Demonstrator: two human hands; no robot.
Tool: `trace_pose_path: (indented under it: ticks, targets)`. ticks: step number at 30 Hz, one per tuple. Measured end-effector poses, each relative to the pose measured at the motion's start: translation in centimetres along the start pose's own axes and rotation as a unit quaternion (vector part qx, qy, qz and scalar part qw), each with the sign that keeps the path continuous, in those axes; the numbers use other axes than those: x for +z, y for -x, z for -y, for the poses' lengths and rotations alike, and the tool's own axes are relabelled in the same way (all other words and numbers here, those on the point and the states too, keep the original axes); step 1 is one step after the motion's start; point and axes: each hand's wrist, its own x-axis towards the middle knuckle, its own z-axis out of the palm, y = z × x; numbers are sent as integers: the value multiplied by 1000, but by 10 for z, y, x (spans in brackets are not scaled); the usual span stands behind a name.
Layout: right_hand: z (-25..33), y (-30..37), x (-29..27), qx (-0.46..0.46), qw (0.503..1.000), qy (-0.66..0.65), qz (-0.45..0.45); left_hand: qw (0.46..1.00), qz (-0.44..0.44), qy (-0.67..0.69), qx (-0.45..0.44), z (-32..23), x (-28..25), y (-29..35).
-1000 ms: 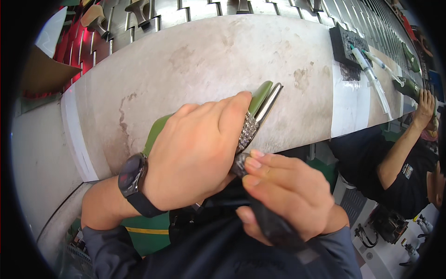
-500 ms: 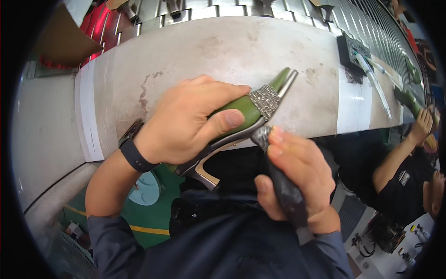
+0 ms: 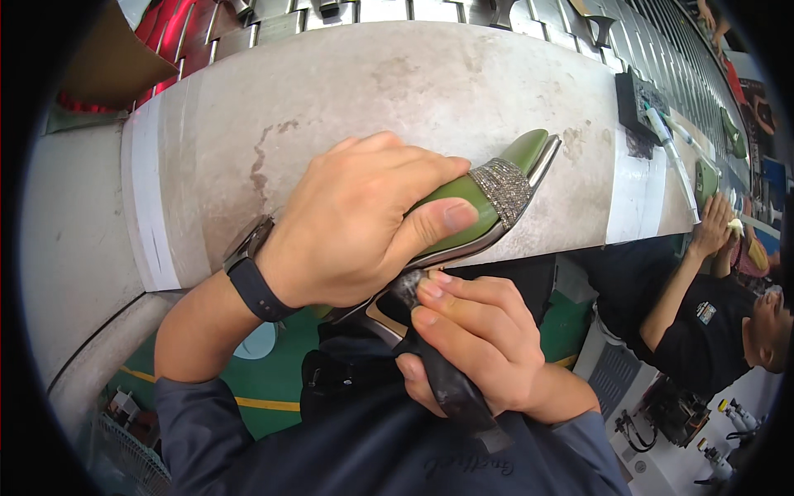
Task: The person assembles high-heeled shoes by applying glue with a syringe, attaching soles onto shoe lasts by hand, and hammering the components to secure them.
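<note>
A high-heeled shoe with a band of glittering stones (image 3: 503,192) sits on a green shoe last (image 3: 459,198). My left hand (image 3: 364,219) wraps over the last from above, thumb along its side, with the toe pointing away to the upper right. The shoe's heel (image 3: 385,324) shows below my left hand. Low in front of me, my right hand (image 3: 480,343) is closed around a dark wrapped tool (image 3: 451,384) with a rounded, worn grey tip. That tip is at the shoe's sole edge just under my left hand; whether it touches is hard to make out.
The shoe is over the front edge of a stained pale worktable (image 3: 347,91). At its right stand a black box (image 3: 635,101) and white brush-like sticks (image 3: 674,157). A co-worker (image 3: 695,306) handles another green last farther right. A metal slatted conveyor (image 3: 372,11) runs behind.
The shoe and my left hand have shifted slightly right. My right hand has moved left and down, carrying the tool's tip along the sole edge toward the heel.
</note>
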Motion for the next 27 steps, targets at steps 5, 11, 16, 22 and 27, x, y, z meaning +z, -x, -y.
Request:
trace_pose_path:
  ticks: [5, 11, 16, 22, 27]
  targets:
    - [-4, 3, 18, -40, 998, -42, -25, 999, -8, 28, -20, 1, 3, -2]
    - [-18, 3, 6, -55, 988, -144, -5, 999, 26, 36, -30, -4, -4, -5]
    - [-35, 19, -52, 85, 976, -184, -81, 996, 60, 24, -60, -29, -8, -16]
    - [-49, -9, -67, 111, 978, -161, -65, 989, 91, -67, -98, -44, 15, -40]
    - [-58, -20, -80, 175, 961, -212, -28, 989, 82, -85, -90, -46, 15, -41]
